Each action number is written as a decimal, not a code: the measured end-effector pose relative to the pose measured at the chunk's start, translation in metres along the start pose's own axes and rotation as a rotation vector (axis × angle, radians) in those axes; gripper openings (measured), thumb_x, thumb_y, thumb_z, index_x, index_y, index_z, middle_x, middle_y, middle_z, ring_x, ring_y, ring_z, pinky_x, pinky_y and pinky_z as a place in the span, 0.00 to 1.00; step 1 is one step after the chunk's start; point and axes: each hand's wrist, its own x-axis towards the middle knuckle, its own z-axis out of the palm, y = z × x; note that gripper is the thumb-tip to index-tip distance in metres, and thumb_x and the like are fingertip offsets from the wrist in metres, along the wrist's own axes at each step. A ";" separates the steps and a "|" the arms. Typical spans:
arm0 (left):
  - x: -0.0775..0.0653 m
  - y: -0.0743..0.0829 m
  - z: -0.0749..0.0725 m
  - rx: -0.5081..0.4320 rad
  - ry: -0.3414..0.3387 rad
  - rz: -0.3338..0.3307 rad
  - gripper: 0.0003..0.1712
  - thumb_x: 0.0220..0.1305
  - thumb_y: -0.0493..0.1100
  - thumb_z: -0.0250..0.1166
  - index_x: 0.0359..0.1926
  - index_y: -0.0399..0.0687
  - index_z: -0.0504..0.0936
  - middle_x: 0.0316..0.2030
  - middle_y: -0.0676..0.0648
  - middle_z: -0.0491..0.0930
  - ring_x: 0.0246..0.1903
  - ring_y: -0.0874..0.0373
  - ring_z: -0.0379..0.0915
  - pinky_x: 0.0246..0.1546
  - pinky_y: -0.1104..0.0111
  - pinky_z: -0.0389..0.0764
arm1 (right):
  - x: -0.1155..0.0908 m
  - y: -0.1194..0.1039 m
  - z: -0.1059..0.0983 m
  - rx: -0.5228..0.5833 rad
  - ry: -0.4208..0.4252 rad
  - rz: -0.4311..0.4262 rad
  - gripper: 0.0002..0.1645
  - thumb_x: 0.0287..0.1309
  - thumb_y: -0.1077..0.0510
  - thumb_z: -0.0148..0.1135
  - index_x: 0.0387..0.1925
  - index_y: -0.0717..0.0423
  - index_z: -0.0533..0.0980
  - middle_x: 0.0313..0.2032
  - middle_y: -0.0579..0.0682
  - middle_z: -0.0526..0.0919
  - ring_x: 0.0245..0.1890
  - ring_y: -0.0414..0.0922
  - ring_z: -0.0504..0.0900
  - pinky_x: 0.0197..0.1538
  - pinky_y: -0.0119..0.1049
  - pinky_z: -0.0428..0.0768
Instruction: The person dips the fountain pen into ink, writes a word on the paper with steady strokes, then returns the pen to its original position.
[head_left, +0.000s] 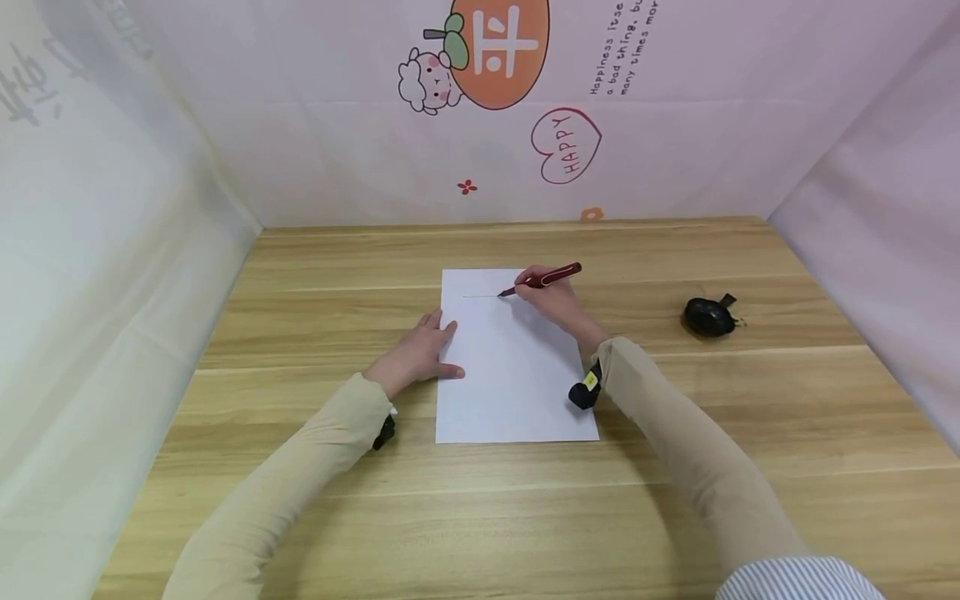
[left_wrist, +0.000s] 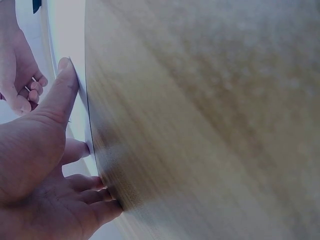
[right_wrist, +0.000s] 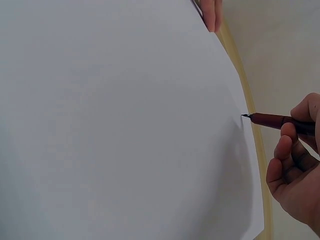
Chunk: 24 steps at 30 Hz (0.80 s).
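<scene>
Resting with thumb spread, the left hand [head_left: 420, 354] touches the white paper's [head_left: 510, 383] left edge. A thin line [head_left: 478, 297] there ends at the tip of a dark red pen [head_left: 564, 272], pinched by the right hand [head_left: 557, 303]. Farther right on the table [head_left: 780, 400] lies a black object [head_left: 708, 317].

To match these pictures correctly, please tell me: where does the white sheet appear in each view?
Head: the white sheet lies near the picture's centre.
Left wrist: the white sheet is a bright strip at upper left.
Right wrist: the white sheet fills most of the left and middle.
Shared landmark: the right hand, in order: over the sheet's upper right, picture's far left, picture's right edge.
</scene>
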 end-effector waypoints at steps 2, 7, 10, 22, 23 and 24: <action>0.000 0.000 0.000 -0.001 -0.001 0.000 0.50 0.56 0.58 0.65 0.71 0.41 0.52 0.73 0.33 0.38 0.73 0.40 0.36 0.72 0.52 0.51 | 0.000 0.001 -0.001 -0.002 0.007 -0.001 0.09 0.57 0.57 0.58 0.38 0.57 0.78 0.32 0.50 0.77 0.31 0.44 0.71 0.33 0.30 0.68; -0.002 0.001 -0.001 -0.003 -0.002 0.006 0.50 0.57 0.58 0.65 0.71 0.41 0.52 0.73 0.32 0.39 0.73 0.40 0.37 0.71 0.52 0.51 | 0.001 0.003 -0.002 -0.004 0.012 0.010 0.09 0.57 0.57 0.58 0.38 0.57 0.78 0.32 0.49 0.77 0.31 0.43 0.71 0.33 0.30 0.68; -0.002 0.001 -0.001 0.001 0.001 0.012 0.50 0.57 0.58 0.65 0.71 0.41 0.53 0.72 0.32 0.39 0.73 0.39 0.38 0.71 0.52 0.52 | 0.000 0.004 -0.002 0.001 0.012 0.021 0.09 0.57 0.57 0.58 0.38 0.56 0.78 0.32 0.49 0.78 0.31 0.43 0.71 0.33 0.30 0.69; -0.003 0.000 -0.001 -0.008 0.010 0.024 0.50 0.57 0.58 0.65 0.71 0.39 0.53 0.72 0.31 0.40 0.72 0.38 0.38 0.71 0.51 0.53 | -0.003 0.001 -0.005 0.011 0.001 0.045 0.10 0.58 0.57 0.57 0.40 0.57 0.78 0.36 0.51 0.79 0.33 0.44 0.72 0.33 0.30 0.69; -0.003 0.000 -0.001 -0.005 0.010 0.026 0.50 0.57 0.58 0.65 0.71 0.39 0.53 0.72 0.31 0.40 0.72 0.38 0.38 0.71 0.51 0.53 | -0.003 0.001 -0.006 0.012 0.006 0.048 0.10 0.58 0.57 0.58 0.40 0.57 0.78 0.35 0.51 0.79 0.32 0.43 0.72 0.33 0.30 0.69; -0.003 0.000 -0.001 -0.002 0.010 0.029 0.50 0.57 0.58 0.65 0.71 0.39 0.53 0.72 0.31 0.40 0.72 0.38 0.38 0.71 0.51 0.53 | -0.004 0.001 -0.006 0.007 0.008 0.044 0.10 0.58 0.57 0.58 0.40 0.57 0.78 0.34 0.50 0.78 0.32 0.43 0.71 0.33 0.30 0.69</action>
